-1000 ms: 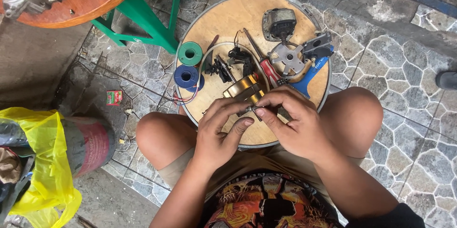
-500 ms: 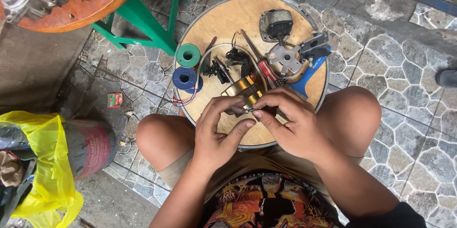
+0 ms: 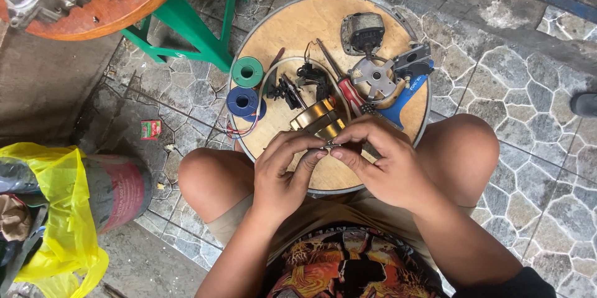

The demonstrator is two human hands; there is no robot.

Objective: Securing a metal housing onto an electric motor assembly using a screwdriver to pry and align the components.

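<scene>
Small metal part point(image 3: 330, 145): pinched between left hand point(image 3: 283, 176) and right hand point(image 3: 382, 164) fingertips (hands together), over round wooden board point(image 3: 298, 24) at 6 o'clock. Brass-coloured coil block point(image 3: 318, 121) just beyond, 12 o'clock of hands; red-handled screwdriver point(image 3: 348, 93) near.
</scene>
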